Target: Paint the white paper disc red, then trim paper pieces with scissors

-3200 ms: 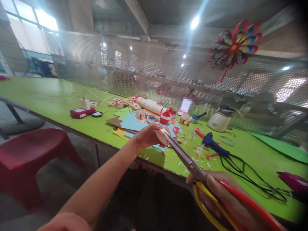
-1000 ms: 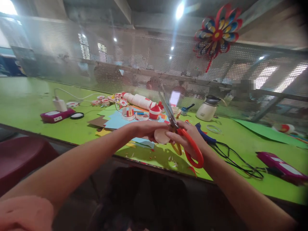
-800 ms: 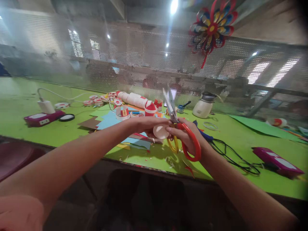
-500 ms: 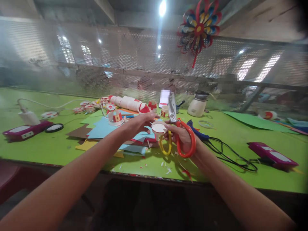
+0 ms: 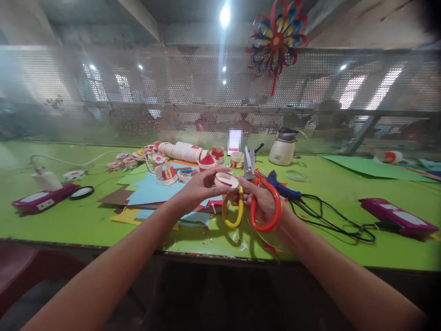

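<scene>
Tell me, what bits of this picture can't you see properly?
Head view only:
- The lower part of the paper cup is hidden by the left hand and right hand.
- Whether the scissors touch the cup with their blades is too small to tell.
- The white card at the back is blurred out.
- Whatever is behind the mesh screen is hazy.
- Both elbows are cut off by the bottom edge.

Left hand (image 5: 196, 186), right hand (image 5: 262, 206) curled, touching; arms outstretched.
</scene>
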Motion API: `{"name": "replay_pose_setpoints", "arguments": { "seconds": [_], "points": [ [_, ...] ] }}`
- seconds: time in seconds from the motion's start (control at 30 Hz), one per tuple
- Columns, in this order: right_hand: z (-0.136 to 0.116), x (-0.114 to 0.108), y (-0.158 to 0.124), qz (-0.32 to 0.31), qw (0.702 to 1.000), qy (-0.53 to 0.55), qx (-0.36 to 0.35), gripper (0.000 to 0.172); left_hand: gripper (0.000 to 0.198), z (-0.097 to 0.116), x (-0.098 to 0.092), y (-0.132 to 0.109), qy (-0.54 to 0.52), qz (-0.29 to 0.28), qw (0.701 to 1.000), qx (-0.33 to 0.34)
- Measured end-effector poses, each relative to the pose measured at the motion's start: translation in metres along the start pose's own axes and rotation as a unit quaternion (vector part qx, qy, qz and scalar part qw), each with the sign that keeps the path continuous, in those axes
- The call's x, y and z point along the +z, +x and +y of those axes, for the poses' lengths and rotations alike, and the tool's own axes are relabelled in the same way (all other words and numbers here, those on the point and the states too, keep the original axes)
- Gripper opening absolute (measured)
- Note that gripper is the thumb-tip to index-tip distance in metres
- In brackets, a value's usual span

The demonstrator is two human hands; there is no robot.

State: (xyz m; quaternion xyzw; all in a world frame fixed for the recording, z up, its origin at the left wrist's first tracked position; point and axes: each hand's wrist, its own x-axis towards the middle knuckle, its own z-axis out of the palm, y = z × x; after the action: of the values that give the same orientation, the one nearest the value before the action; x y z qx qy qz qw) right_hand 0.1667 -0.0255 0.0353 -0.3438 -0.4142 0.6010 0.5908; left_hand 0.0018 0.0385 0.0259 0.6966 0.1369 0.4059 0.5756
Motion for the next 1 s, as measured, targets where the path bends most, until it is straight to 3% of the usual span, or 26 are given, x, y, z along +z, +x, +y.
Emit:
{"name": "replay_pose_setpoints", "arguments": {
  "seconds": [0.17, 0.27, 0.4, 0.53, 0.7, 0.83, 1.0],
  "points": [
    [0.002, -0.011, -0.003, 0.043, 0.990, -0.114, -0.076, 0.042, 0.041, 0.010, -0.006, -0.002, -0.141, 0.036, 0.988, -0.042],
    [0.001, -0.014, -0.008, 0.026, 0.959, -0.239, -0.151, 0.045, 0.041, 0.017, -0.010, -0.003, -0.203, 0.067, 0.975, -0.062],
    [0.001, -0.016, -0.013, 0.009, 0.868, -0.439, -0.230, 0.040, 0.040, 0.028, -0.011, -0.010, -0.235, 0.097, 0.964, -0.071],
    [0.000, -0.018, -0.017, -0.011, 0.767, -0.558, -0.316, 0.032, 0.032, 0.029, -0.012, -0.020, -0.251, 0.135, 0.957, -0.047],
    [-0.005, -0.025, -0.028, -0.040, 0.643, -0.699, -0.311, 0.035, 0.028, 0.016, -0.015, -0.026, -0.269, 0.185, 0.945, -0.034],
    [-0.003, -0.032, -0.035, -0.039, 0.576, -0.751, -0.319, 0.041, 0.027, 0.013, -0.015, -0.029, -0.291, 0.207, 0.933, -0.035],
    [0.000, -0.035, -0.036, -0.030, 0.523, -0.774, -0.356, 0.043, 0.025, 0.014, -0.013, -0.034, -0.299, 0.220, 0.928, -0.032]
  ]
}}
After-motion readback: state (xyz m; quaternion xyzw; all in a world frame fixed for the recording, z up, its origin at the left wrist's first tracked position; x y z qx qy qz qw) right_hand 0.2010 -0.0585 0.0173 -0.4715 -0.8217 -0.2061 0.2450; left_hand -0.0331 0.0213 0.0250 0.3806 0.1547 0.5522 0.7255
